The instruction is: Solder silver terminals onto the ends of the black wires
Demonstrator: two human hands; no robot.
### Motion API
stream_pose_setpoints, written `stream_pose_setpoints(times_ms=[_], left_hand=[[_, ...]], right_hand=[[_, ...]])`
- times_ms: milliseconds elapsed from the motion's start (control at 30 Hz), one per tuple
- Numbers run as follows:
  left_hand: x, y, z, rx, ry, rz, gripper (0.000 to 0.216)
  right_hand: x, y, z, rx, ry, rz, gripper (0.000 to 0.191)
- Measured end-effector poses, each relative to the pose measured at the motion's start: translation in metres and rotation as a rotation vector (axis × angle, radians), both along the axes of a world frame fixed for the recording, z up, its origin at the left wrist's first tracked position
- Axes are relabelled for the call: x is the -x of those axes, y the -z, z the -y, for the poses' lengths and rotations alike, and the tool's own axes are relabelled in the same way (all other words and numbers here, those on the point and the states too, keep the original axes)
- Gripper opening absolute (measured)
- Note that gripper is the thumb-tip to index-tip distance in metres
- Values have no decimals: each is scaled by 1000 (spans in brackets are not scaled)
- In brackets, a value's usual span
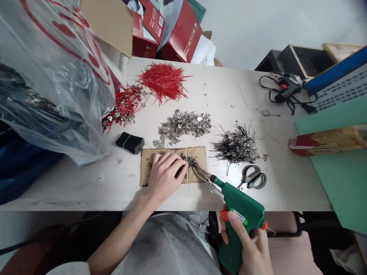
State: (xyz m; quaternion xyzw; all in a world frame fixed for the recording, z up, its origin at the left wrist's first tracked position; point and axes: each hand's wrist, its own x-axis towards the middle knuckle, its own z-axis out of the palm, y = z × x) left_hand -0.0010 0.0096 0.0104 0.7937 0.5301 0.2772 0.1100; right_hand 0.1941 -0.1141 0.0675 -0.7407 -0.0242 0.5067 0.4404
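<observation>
My right hand (249, 244) is wrapped round the grip of a green soldering gun (237, 214), whose metal tip (194, 163) touches a small part on a scorched cardboard pad (149, 168). My left hand (166, 173) rests on that pad with its fingers pinched together, holding the small part and a thin wire at the tip. The piece itself is too small to name.
On the white table (86, 187) lie a heap of metal terminals (183, 126), finished black-wired pieces (236, 145), red wires (163, 80), red-wired pieces (124, 105), a black wire bundle (130, 142), scissors (254, 177), a glue gun (288, 88) and plastic bags (51, 76).
</observation>
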Motion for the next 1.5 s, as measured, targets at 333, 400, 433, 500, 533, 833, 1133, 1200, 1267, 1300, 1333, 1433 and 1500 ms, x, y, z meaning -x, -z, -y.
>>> stream_pose_setpoints(times_ms=[333, 400, 433, 500, 533, 833, 1133, 1200, 1267, 1300, 1333, 1433, 1500], left_hand=[[-2, 0, 0, -7, -4, -7, 15], [-2, 0, 1, -6, 0, -4, 15], [-2, 0, 1, -7, 1, -1, 15], [-2, 0, 1, -10, 0, 3, 15], [-2, 0, 1, -12, -1, 5, 15], [-2, 1, 1, -31, -2, 17, 17], [-2, 1, 0, -33, 1, 37, 16], [-2, 1, 0, -31, 0, 40, 16], [-2, 0, 0, -28, 1, 43, 16], [-2, 0, 0, -26, 1, 43, 16], [-2, 0, -1, -25, 3, 42, 15], [-2, 1, -1, -24, 5, 40, 15], [-2, 1, -1, -24, 6, 42, 15]], right_hand=[[-8, 10, 3, -30, -35, -63, 47], [-10, 14, 5, -42, -48, -90, 47], [-11, 16, 7, -44, -50, -90, 46], [-13, 19, 10, -46, -50, -84, 45], [-14, 19, 12, -47, -49, -81, 44], [-33, -5, 1, -407, 97, 113, 34], [-61, 29, -9, -632, -42, 71, 23], [-68, 42, -10, -616, -64, 13, 24], [-76, 53, -11, -612, -84, -27, 26], [-80, 57, -13, -615, -92, -44, 27], [-84, 60, -14, -618, -101, -59, 29], [-93, 65, -18, -632, -127, -97, 31], [-95, 65, -19, -634, -138, -115, 27]])
